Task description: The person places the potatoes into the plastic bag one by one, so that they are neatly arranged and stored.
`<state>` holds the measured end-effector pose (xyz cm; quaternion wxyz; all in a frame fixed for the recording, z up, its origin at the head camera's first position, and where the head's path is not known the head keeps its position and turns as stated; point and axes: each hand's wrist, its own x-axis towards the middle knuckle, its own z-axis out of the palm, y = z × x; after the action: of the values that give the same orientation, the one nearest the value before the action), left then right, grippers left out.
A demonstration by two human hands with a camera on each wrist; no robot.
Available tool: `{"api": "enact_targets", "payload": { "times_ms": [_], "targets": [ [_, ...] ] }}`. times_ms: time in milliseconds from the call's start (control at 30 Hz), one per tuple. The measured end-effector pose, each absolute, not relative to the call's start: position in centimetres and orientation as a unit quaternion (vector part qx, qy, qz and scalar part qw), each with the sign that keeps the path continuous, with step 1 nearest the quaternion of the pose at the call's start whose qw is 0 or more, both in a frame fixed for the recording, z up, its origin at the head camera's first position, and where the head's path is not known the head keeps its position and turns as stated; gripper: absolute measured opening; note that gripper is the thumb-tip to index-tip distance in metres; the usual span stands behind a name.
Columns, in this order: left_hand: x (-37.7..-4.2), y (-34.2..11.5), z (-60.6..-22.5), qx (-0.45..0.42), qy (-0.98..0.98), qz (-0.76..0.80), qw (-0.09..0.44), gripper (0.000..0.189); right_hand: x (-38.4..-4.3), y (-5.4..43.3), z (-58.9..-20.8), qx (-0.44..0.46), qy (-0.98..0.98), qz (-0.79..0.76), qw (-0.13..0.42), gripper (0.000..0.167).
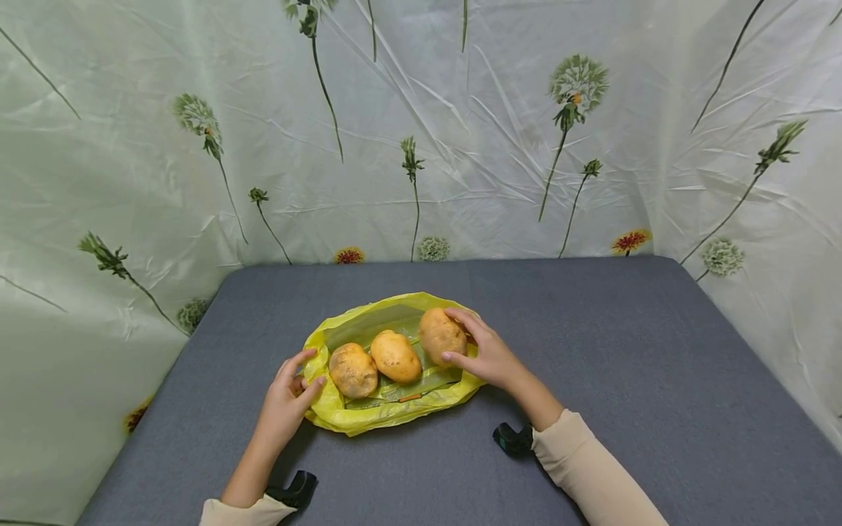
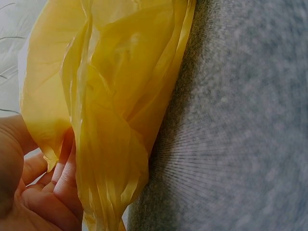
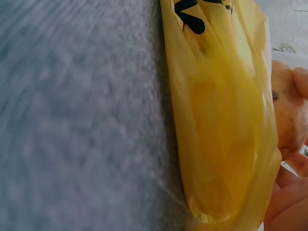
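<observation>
A yellow plastic bag [image 1: 395, 418] lies with its mouth spread wide, two potatoes resting inside: one at the left [image 1: 353, 371] and one in the middle [image 1: 396, 356]. My right hand [image 1: 492, 356] grips a third potato [image 1: 441, 336] at the bag's right end, fingers over its top and thumb at its near side. In the right wrist view this potato [image 3: 288, 110] shows just past the bag's rim. At the left end, my left hand [image 1: 284, 400] holds the bag's edge; the left wrist view has the yellow film [image 2: 110, 120] tucked among its fingers, partly hiding them.
The bag lies on a grey cloth-covered table [image 1: 625, 380]. A pale curtain [image 1: 473, 109] printed with flowers hangs behind and at both sides. Black wrist-worn devices sit by the left cuff [image 1: 299, 489] and the right cuff [image 1: 513, 440].
</observation>
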<state>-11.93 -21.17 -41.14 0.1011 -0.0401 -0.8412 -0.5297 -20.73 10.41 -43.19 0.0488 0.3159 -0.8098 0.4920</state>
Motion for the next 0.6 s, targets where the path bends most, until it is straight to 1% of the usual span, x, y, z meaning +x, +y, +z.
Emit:
{"api": "enact_targets", "payload": {
  "times_ms": [133,467,600],
  "targets": [
    [-11.9,-21.2,-41.1,-0.039,-0.841,-0.531,0.099,0.044,-21.0,10.2,-43.6,0.329,-0.812,0.48,0.046,0.065],
    [-11.9,-21.1,-41.2,-0.039,-0.842,-0.529,0.1,0.044,-21.3,9.9,-44.4,0.356,-0.816,0.448,0.08,0.064],
    [-12.0,-21.1,-41.2,-0.039,-0.842,-0.529,0.101,0.044,-21.3,9.9,-44.5,0.354,-0.815,0.452,0.079,0.064]
  ]
}}
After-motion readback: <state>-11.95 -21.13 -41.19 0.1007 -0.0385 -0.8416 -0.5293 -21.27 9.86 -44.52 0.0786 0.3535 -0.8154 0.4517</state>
